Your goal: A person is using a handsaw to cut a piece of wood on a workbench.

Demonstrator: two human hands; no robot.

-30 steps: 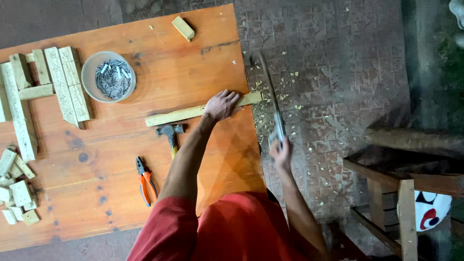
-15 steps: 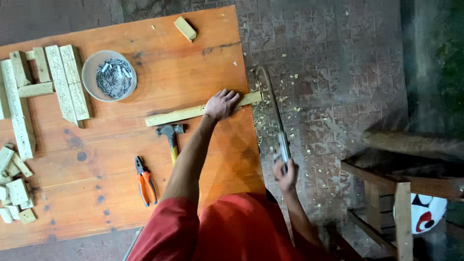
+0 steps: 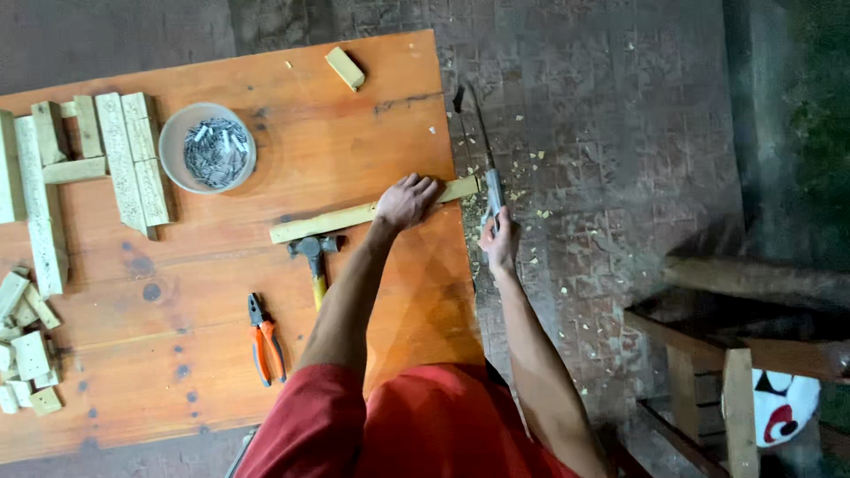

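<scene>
My left hand [image 3: 405, 202] presses flat on a long pale wooden strip [image 3: 341, 219] that lies across the orange wooden table [image 3: 221, 265], its right end sticking past the table's edge. My right hand [image 3: 500, 241] grips the handle of a handsaw [image 3: 485, 146]. The saw's thin blade runs away from me, beside the table edge, and crosses the strip's overhanging end. Sawdust and chips lie on the brick floor under the cut.
A hammer [image 3: 312, 257] and orange-handled pliers [image 3: 264, 341] lie near me on the table. A bowl of nails [image 3: 215, 149], cut wooden slats [image 3: 124, 159], small blocks [image 3: 27, 345] and one block [image 3: 344, 68] rest farther off. A wooden stool [image 3: 708, 372] stands at right.
My right hand has pushed the saw forward, away from me, so the handle now sits at the strip's end. My left hand stays on the strip.
</scene>
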